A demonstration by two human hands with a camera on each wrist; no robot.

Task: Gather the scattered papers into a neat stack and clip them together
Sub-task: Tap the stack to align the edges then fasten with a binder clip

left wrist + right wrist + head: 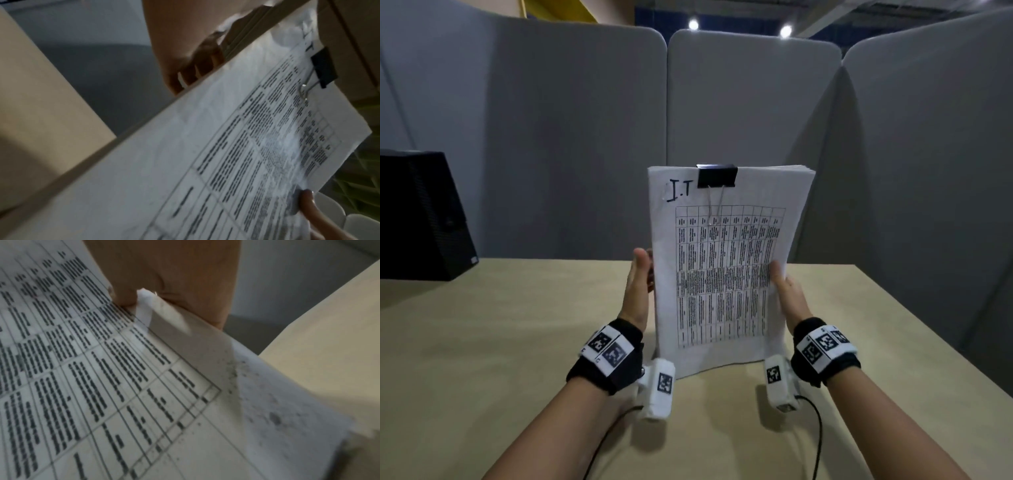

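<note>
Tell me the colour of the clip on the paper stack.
Black body with silver wire handles; the binder clip shows best in the head view, on the stack's top edge.

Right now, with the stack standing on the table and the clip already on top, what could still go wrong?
1. The binder clip grips only the top edge of the paper stack, left of centre; the right corner looks slightly fanned, so sheets there might slip out.
2. The stack stands upright on the table, held by the left hand and right hand at its sides; loosening either could let it tip.
</note>
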